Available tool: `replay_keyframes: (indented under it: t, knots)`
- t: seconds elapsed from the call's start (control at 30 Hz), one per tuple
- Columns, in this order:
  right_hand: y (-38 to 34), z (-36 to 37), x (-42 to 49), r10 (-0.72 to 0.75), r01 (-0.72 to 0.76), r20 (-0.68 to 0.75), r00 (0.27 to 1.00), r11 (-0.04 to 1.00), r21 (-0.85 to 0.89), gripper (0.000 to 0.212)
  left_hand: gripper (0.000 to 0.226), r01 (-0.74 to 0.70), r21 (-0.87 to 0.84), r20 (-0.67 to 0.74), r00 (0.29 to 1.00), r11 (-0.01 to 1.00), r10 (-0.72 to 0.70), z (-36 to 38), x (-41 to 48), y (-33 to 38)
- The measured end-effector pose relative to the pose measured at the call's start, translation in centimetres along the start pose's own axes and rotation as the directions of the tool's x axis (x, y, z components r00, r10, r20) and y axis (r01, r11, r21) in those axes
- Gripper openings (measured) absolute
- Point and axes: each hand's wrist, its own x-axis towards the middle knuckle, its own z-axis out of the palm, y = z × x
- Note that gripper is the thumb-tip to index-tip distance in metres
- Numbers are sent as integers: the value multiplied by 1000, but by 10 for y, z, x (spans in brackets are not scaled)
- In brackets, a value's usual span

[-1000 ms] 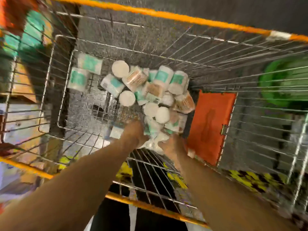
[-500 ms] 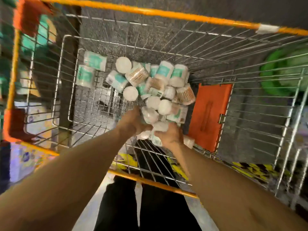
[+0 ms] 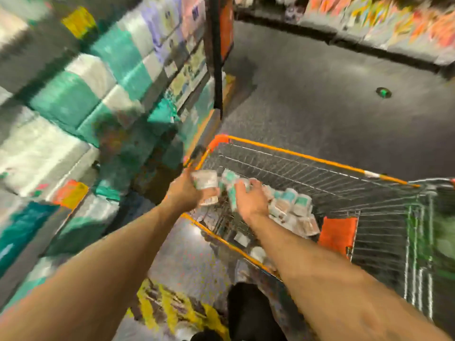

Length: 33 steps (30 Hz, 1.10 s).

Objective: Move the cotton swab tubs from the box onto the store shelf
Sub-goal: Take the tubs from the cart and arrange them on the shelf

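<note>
Wire cart (image 3: 295,153) sits right of centre, with the shelf (image 3: 73,94) along the left and the far shelf (image 3: 369,25) across the floor (image 3: 320,94) behind it. The tub pile (image 3: 290,205) lies in the cart, with a flap (image 3: 337,233) to its right. The left hand (image 3: 183,193) and right hand (image 3: 248,200) are side by side over the cart's left corner, gripping the held tubs (image 3: 205,182) between them, near the shelf.

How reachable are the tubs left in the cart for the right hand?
Probably yes: the cart is open-topped and the pile lies just beyond the right hand, though it grips tubs.
</note>
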Motion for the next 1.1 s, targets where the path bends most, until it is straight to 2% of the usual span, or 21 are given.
replay_keyframes:
  t: [0.1,0.17,0.3,0.4,0.6,0.7,0.77,0.83,0.93,1.03,1.1]
  knots:
    - [-55,17,-46,-93,92,15,996,994,52,46,82,25,-38,-154,988,999,-30,-67,-30,-20]
    - [-90,32,-83,-179,176,33,983,981,85,44,88,14,-148,-238,970,989,-49,-115,-53,-36]
    - [-144,65,-155,-354,341,91,931,930,139,63,96,-28,-249,-395,916,968,-76,-197,-101,-78]
    - [-177,95,-198,-423,397,105,900,895,204,70,77,-53,-285,-484,870,957,-96,-246,-136,-109]
    - [-234,166,-282,-592,535,206,779,799,275,53,70,-79,-347,-695,691,935,-200,-321,-223,-160]
    - [-258,201,-322,-627,556,292,722,778,294,62,70,-92,-390,-735,631,916,-249,-350,-253,-189]
    - [-274,233,-351,-655,576,341,674,756,313,62,67,-94,-418,-771,564,904,-297,-371,-276,-214]
    - [-283,254,-370,-664,581,387,639,747,322,65,64,-90,-429,-785,530,899,-322,-383,-290,-230]
    - [-300,293,-397,-682,591,471,560,727,350,83,67,-95,-447,-822,436,889,-366,-406,-307,-256]
    - [-319,320,-413,-713,625,523,467,684,376,80,66,-63,-455,-837,371,888,-402,-428,-317,-279]
    - [-331,341,-421,-733,697,530,426,640,323,80,66,-25,-465,-841,323,885,-433,-440,-320,-295]
